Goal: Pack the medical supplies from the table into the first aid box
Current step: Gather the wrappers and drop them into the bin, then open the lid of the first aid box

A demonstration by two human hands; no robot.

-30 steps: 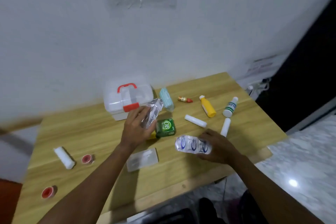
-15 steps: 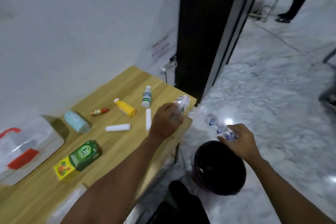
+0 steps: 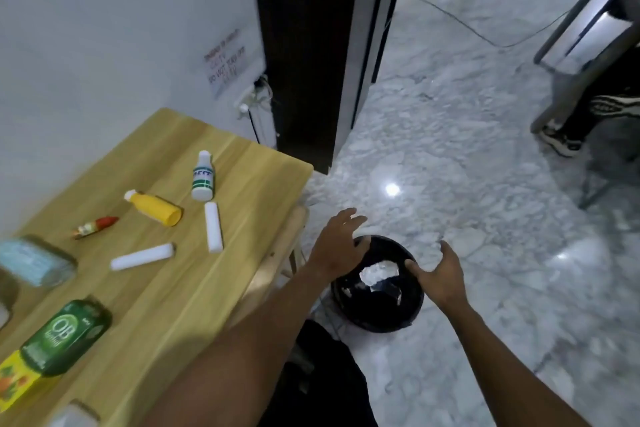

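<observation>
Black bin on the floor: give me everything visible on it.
The black bin is round and open-topped, dark and slightly glossy, possibly lined with a black bag. It stands upright on the marble floor, just off the wooden table's right edge. Inside lie crumpled clear plastic wrappers catching the light. The left hand hovers over its rim on the table side and the right hand over the opposite side, both open and empty; contact with the bin cannot be confirmed.
</observation>
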